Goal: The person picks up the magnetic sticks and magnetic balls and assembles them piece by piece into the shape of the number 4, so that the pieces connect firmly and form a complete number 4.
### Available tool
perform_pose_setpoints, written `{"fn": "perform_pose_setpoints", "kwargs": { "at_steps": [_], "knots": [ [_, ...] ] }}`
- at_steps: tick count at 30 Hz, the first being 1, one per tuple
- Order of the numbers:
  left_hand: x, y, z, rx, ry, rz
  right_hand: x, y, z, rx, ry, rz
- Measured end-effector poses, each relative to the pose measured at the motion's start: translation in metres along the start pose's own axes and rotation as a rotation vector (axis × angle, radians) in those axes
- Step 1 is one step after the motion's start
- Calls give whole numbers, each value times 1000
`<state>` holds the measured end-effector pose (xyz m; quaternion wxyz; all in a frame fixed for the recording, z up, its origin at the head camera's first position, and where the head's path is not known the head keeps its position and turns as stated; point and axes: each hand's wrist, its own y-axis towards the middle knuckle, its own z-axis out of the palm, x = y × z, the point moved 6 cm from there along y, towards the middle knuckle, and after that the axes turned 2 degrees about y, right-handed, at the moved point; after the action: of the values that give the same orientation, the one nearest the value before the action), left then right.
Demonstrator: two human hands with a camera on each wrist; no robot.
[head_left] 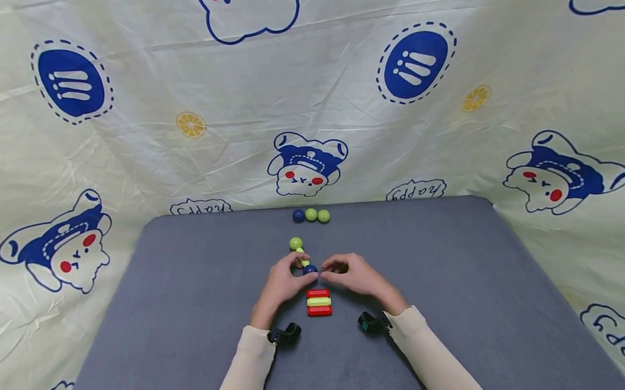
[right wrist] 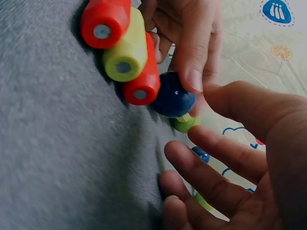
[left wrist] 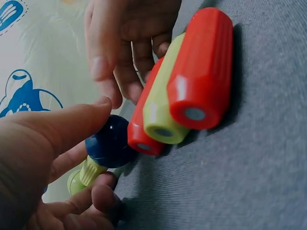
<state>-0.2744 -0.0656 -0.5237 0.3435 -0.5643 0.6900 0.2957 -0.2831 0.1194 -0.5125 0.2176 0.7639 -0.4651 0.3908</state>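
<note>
My left hand [head_left: 283,279] pinches a dark blue ball [head_left: 310,269] between thumb and fingers, close to the table. From that ball a yellow-green ribbed rod [head_left: 303,257] runs away from me to a light green ball [head_left: 296,243], the three joined in a line. To the right of the blue ball is my right hand [head_left: 355,274], its thumb tip near the ball and its fingers loosely bent around nothing, as the right wrist view shows. Just nearer me, a red rod [left wrist: 204,67], a yellow-green rod [left wrist: 160,112] and another red rod [left wrist: 139,129] lie side by side, grey discs in their ends.
Along the far edge of the grey table [head_left: 208,316] sit a dark blue ball [head_left: 298,216] and two light green balls [head_left: 310,215] in a row. Behind the table hangs a pale printed sheet [head_left: 318,90]. Each wrist wears a black strap [head_left: 284,334].
</note>
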Motion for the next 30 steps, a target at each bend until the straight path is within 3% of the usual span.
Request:
{"fn": "perform_pose_setpoints", "kwargs": {
  "at_steps": [7,13,23,30],
  "knots": [
    [-2,2,-5,16,-42,52,3,-8,-10,22,-14,-9],
    [-2,-4,-9,22,-24,75,3,-19,-14,32,-21,-16],
    [7,-8,-13,10,-70,28,-1,-26,-21,-18,8,12],
    [13,-10,-12,18,-108,27,-1,-28,-13,-1,39,-6]
  ]
}}
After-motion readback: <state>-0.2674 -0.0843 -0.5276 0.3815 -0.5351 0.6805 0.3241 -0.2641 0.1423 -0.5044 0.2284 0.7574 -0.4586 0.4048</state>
